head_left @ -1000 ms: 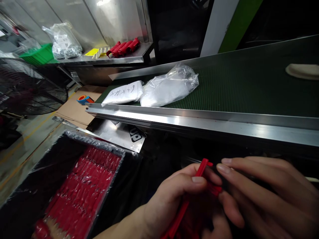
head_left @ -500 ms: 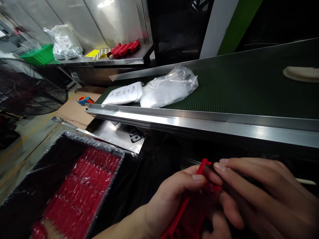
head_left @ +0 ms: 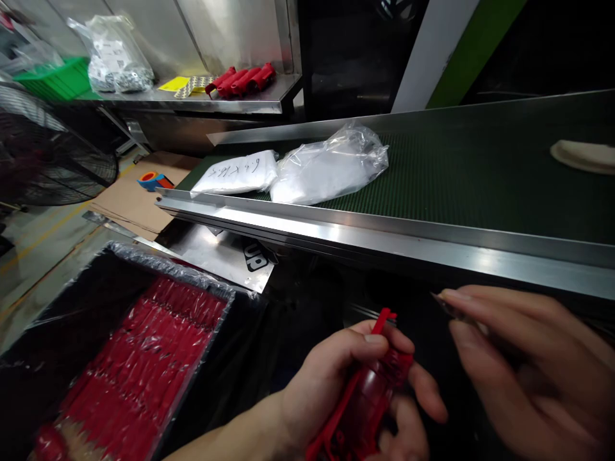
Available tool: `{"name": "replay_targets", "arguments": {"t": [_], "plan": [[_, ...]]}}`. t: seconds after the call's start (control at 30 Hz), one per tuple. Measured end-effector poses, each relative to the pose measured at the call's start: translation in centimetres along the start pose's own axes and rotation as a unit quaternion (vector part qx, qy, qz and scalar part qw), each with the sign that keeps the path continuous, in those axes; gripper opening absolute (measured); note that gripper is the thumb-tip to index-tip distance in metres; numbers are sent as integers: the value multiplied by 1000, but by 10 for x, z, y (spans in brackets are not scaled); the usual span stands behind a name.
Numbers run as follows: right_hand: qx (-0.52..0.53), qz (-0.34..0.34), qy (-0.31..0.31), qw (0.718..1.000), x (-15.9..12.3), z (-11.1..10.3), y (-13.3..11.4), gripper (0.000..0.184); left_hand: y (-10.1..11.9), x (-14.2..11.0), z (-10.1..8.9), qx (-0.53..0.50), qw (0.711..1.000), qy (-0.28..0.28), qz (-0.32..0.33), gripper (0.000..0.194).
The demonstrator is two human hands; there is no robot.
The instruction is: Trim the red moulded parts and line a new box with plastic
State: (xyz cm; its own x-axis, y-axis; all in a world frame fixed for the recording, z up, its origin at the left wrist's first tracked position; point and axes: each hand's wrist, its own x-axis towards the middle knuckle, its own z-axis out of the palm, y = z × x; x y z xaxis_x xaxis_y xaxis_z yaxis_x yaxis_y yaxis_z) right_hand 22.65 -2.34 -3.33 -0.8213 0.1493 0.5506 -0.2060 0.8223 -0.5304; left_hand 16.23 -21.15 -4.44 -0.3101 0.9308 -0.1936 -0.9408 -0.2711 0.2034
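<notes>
Left hand [head_left: 346, 378] clasping red plastic part [head_left: 365, 390]; right hand [head_left: 523, 365] just beside, fingers extended, pinching thin dark piece [head_left: 444, 304]; conveyor belt [head_left: 480, 179] behind

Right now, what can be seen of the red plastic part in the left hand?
The red plastic part is a glossy, partly see-through piece with a thin strip running up to a small tab at its top end. It sits tilted, its lower end out of frame. The left hand grips it, thumb across the top and fingers beneath. The right hand, blurred, is apart from it. It is held below the conveyor's metal rail.
</notes>
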Motion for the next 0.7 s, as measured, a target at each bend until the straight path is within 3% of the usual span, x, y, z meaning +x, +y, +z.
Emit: {"name": "replay_targets", "arguments": {"t": [0.07, 0.17, 0.27, 0.37, 0.5, 0.6, 0.67, 0.7], "plan": [[30, 23, -34, 999, 12, 7, -13, 33, 3, 3, 2, 9, 1000, 10, 6, 30], [96, 85, -145, 981, 27, 15, -21, 11, 5, 7, 4, 52, 997, 38, 33, 27], [165, 145, -197, 955, 36, 17, -23, 13, 7, 12, 4, 122, 988, 90, 36, 22], [113, 171, -142, 968, 42, 12, -21, 20, 12, 18, 8, 192, 964, 170, 73, 25], [-54, 160, 18, 985, 60, -12, 4, 16, 32, 31, 27, 286, 930, 201, 112, 25], [-205, 165, 90, 961, 81, -48, 53, 16, 63, 53, 49, 409, 879, 198, 143, 28], [-321, 194, 75, 924, 95, -81, 94, 24, 87, 79, 61, 522, 809, 168, 212, 33], [-361, 215, 66, 905, 101, -98, 114, 29, 99, 96, 66, 584, 755, 143, 261, 34]]}}
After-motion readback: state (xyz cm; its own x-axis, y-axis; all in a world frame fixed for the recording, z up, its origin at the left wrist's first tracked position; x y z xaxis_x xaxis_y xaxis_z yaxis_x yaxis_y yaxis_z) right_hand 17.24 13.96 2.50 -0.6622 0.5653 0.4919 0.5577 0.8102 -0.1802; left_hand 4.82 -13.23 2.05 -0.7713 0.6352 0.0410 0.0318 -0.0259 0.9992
